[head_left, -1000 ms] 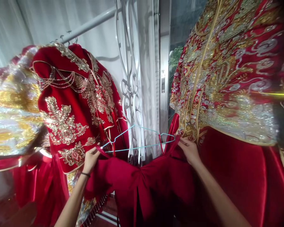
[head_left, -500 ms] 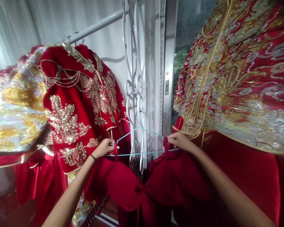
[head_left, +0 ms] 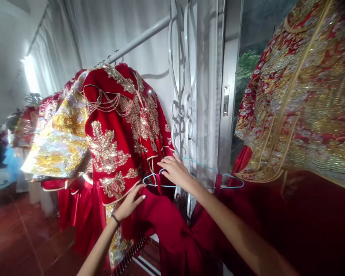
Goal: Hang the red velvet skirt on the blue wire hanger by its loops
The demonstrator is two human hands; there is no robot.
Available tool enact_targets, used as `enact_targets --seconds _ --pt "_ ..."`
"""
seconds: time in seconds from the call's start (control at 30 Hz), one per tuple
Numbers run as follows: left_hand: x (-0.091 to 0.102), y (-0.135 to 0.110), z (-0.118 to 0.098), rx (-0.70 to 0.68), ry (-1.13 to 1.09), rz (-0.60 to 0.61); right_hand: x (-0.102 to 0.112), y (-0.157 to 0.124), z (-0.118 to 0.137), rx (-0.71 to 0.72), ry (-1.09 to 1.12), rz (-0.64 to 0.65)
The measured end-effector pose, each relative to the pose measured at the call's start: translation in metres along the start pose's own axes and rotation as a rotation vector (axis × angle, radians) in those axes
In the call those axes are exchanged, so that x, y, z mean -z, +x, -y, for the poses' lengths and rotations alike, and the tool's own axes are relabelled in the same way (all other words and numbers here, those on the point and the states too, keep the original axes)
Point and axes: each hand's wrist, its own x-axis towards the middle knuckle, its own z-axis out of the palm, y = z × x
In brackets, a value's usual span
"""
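Observation:
A dark red dress point(head_left: 172, 218) with a gathered front hangs from a thin light-blue hanger point(head_left: 235, 184). Its narrow loops pass over both sides of the hanger. My left hand point(head_left: 130, 203), with a dark band at the wrist, is at the dress's left shoulder. Its thumb and fingers are apart, with red cloth showing between them. Across the front reaches my right arm, and my right hand point(head_left: 175, 170) lies over the hanger's left side, close to the left loop point(head_left: 158, 184). Its fingers stretch leftward, slightly spread; the thumb is hidden.
Red jackets with gold embroidery point(head_left: 140, 119) hang from a white rail point(head_left: 143, 36) at left. White scrolled metalwork point(head_left: 181, 111) stands behind the hanger. A heavily beaded red-and-gold jacket point(head_left: 299, 99) is close on the right. Reddish floor tiles point(head_left: 25, 230) show at lower left.
My right hand has left the right loop and crossed to the hanger's left side. My left hand has let go of the left loop and dropped to the shoulder cloth. The view has turned left.

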Motion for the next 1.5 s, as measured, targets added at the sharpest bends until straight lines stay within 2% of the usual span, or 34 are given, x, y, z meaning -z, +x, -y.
enact_targets --seconds 0.13,0.27,0.4,0.47,0.57,0.67,0.77,0.87,0.97,1.07,1.13,1.2,1.23,1.27,1.3,1.37,1.4,1.5 --pt "0.0 0.011 0.005 -0.024 -0.07 0.052 -0.026 0.02 0.009 -0.133 -0.089 0.219" --pt "0.008 0.017 0.011 0.004 -0.093 0.133 -0.03 0.015 0.007 -0.151 -0.073 0.207" --pt "0.034 0.021 0.01 0.057 -0.125 0.145 -0.028 0.01 0.006 -0.139 -0.058 0.198" --pt "0.049 0.031 0.0 0.036 -0.094 0.136 -0.028 0.009 0.007 -0.119 -0.042 0.194" --pt "0.062 0.056 -0.028 -0.077 -0.045 0.186 -0.027 0.01 0.008 -0.093 -0.012 0.19" --pt "0.057 0.085 -0.057 -0.195 -0.088 0.289 -0.025 0.009 0.008 -0.078 0.005 0.178" --pt "0.04 0.101 -0.067 -0.218 -0.13 0.332 -0.027 0.008 0.006 -0.07 -0.007 0.168" --pt "0.025 0.101 -0.054 -0.16 -0.115 0.314 -0.033 0.005 0.008 -0.062 -0.019 0.107" --pt "0.019 0.091 -0.041 -0.152 -0.112 0.219 -0.032 -0.007 0.011 -0.084 -0.007 -0.074" --pt "0.015 0.079 -0.053 -0.179 -0.036 0.032 -0.016 -0.039 0.003 -0.188 0.02 -0.3" --pt "0.003 0.072 -0.077 -0.206 0.019 -0.16 0.002 -0.074 -0.012 -0.407 -0.013 -0.413" --pt "-0.024 0.07 -0.109 -0.238 0.005 -0.273 0.019 -0.112 -0.033 -0.781 -0.082 -0.432" --pt "-0.042 0.073 -0.125 -0.248 -0.009 -0.252 0.025 -0.129 -0.045 -0.971 -0.101 -0.369" --pt "-0.063 0.079 -0.14 -0.254 -0.004 -0.182 0.03 -0.144 -0.055 -1.117 -0.109 -0.27" --pt "-0.086 0.087 -0.153 -0.249 0.015 -0.114 0.032 -0.155 -0.064 -1.214 -0.109 -0.161" --pt "-0.13 0.108 -0.172 -0.203 -0.016 -0.048 0.031 -0.17 -0.076 -1.256 -0.093 0.018" --pt "-0.15 0.118 -0.179 -0.173 -0.07 -0.033 0.029 -0.175 -0.08 -1.238 -0.088 0.064" --pt "-0.187 0.138 -0.189 -0.128 -0.17 -0.042 0.021 -0.182 -0.085 -1.188 -0.094 0.088"
